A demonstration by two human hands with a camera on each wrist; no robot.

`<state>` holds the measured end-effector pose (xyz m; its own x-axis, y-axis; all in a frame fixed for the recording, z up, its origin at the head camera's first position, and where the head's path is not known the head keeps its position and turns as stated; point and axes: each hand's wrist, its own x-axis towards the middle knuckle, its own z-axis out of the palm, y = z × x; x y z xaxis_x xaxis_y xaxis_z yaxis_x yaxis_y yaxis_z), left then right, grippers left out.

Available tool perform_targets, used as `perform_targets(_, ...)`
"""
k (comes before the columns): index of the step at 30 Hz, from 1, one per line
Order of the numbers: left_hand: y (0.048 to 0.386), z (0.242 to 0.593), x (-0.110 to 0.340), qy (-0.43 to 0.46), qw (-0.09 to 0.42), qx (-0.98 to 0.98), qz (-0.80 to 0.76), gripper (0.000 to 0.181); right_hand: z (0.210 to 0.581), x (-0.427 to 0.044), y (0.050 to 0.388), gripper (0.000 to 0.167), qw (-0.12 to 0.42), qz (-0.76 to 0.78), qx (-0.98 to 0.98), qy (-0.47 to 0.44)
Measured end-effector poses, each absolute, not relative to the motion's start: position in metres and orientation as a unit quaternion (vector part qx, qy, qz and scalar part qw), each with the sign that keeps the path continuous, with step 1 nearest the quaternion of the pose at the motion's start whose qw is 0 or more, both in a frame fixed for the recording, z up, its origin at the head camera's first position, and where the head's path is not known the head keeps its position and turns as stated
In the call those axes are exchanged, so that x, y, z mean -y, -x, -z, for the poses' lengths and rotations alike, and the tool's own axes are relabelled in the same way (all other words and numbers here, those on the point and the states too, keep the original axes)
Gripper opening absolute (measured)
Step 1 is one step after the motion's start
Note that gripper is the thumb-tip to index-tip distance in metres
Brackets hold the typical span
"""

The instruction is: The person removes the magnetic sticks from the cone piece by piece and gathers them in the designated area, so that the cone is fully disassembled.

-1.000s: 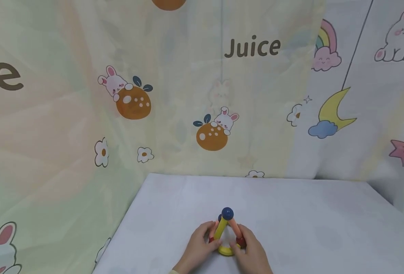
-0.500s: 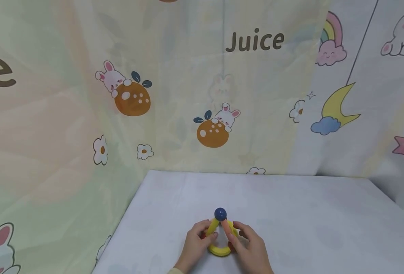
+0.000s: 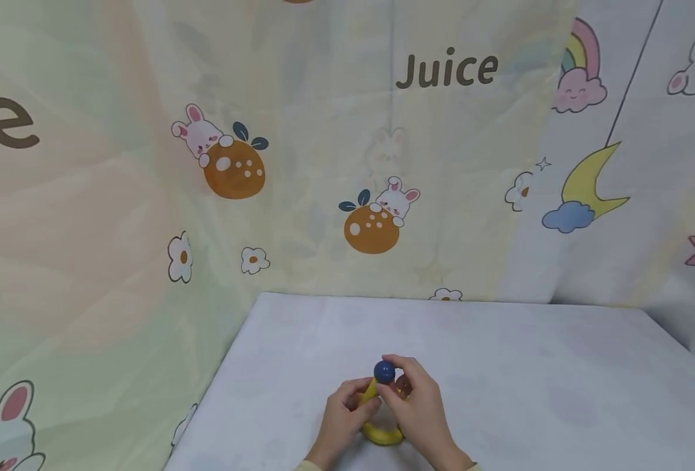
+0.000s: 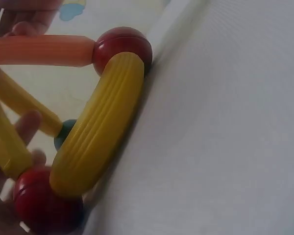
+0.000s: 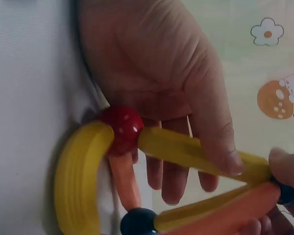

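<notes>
A small frame of yellow and orange rods joined by balls stands on the white table, with a curved yellow piece (image 3: 383,436) at its near base. My left hand (image 3: 343,415) holds a straight yellow rod (image 5: 174,147) between thumb and fingers on the left side. At the top, my right hand (image 3: 421,409) pinches the frame just by the blue ball (image 3: 385,372). In the left wrist view an orange rod (image 4: 49,50) meets a red ball (image 4: 122,46) at one end of the curved piece. Another red ball (image 4: 46,200) sits at its other end.
The white table (image 3: 530,379) extends around the hands. Behind and to the left hangs a cloth (image 3: 300,131) printed with rabbits, oranges and flowers, with a moon and star on the right part.
My right hand has moved up from the frame's right side to the blue ball at the top. The frame has been turned a little; my left hand stays on its left side.
</notes>
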<state>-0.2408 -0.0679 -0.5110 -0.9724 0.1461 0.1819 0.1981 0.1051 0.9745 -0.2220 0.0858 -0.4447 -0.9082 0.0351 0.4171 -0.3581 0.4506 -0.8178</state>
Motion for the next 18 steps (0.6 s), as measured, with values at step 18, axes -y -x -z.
perform_targets(18,0.2302,0.5049,0.0584,0.142,0.159,0.735,0.644,0.03,0.4424,-0.079,0.2172,0.041,0.193,-0.518,0.821,-0.142)
